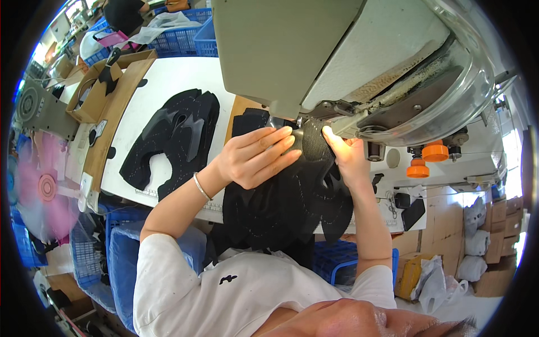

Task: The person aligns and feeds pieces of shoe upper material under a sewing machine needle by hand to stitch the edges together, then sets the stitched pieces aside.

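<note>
Both hands press flat on a black fabric shoe upper under the head of an industrial sewing machine: the left hand spreads its fingers over the piece, the right hand pinches its edge beside the needle area, neither closed into a fist. Soft, light and floppy by the look of it, the mesh-and-felt piece drapes off the near edge of the white desk and seems best held at its margins. A stack of similar black cut pieces lies toward the desk's left side.
</note>
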